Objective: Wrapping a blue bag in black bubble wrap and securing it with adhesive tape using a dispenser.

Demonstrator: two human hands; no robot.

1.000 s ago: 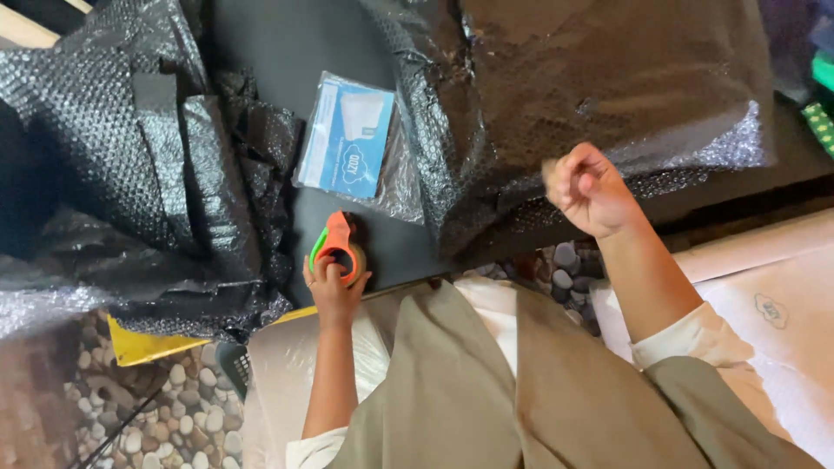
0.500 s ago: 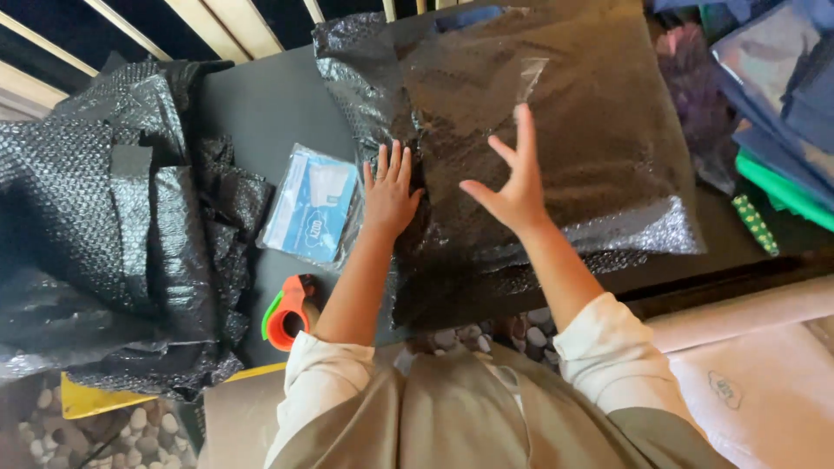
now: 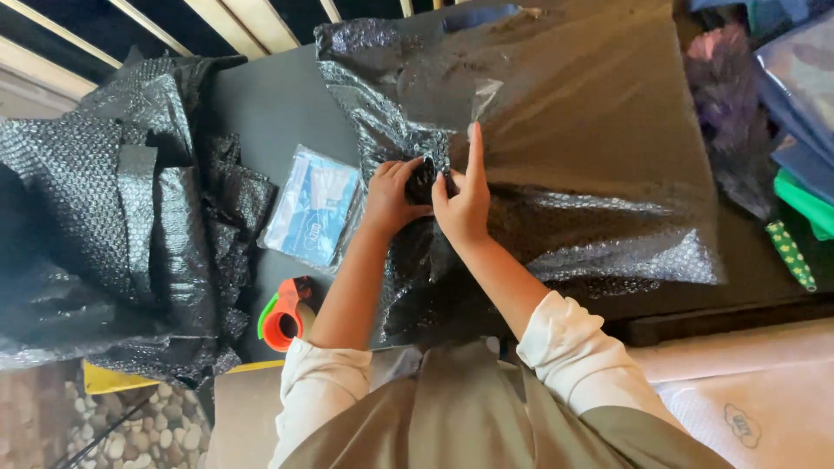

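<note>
Along the left edge of the dark table (image 3: 269, 104), a heap of black bubble wrap (image 3: 113, 234) is lying crumpled and spilling over the side. Just right of it, a flat clear packet with a blue insert (image 3: 311, 208) is resting on the table, and nearer the front edge an orange and green tape dispenser (image 3: 287, 314) is sitting beside the person's left forearm.

At the middle, the left hand (image 3: 391, 198) is closing around a bunched fold of the black bubble-wrapped parcel (image 3: 573, 148), fingers curled and clamped on it. The right hand (image 3: 462, 201) is meeting it, thumb pinching the same fold while the index finger is pointing straight up along the wrap; the two hands are touching.

The parcel is covering the table's middle and right, reaching toward the far edge. It is looking light, soft and slippery, its film crumpling easily, so gathered folds or edges are likely offering the surest hold.

At the right edge, coloured folded goods (image 3: 804, 130) are piling up.
</note>
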